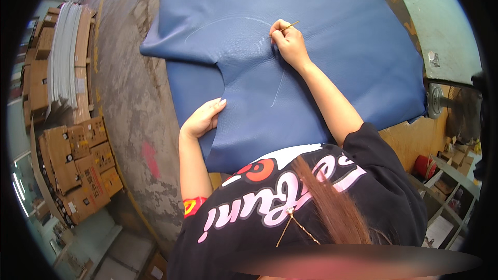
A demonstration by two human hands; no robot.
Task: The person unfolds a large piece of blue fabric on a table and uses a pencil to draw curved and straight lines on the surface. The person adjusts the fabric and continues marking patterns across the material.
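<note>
Leather (353,62) partly hides the left hand (202,118) (grip unclear); the right hand (289,45) pinches a yellow stick (291,25).

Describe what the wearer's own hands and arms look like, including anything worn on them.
The left hand and right hand are bare, without gloves, and no watch or bracelet shows on either wrist. The right sleeve is short, loose and black. A red-and-yellow patch shows on the left arm; whether it is sleeve trim or a band is unclear.

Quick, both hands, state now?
Left hand: at the blue sheet's cut edge; whether gripping, can't tell.
Right hand: closed on a thin yellowish stick.
</note>
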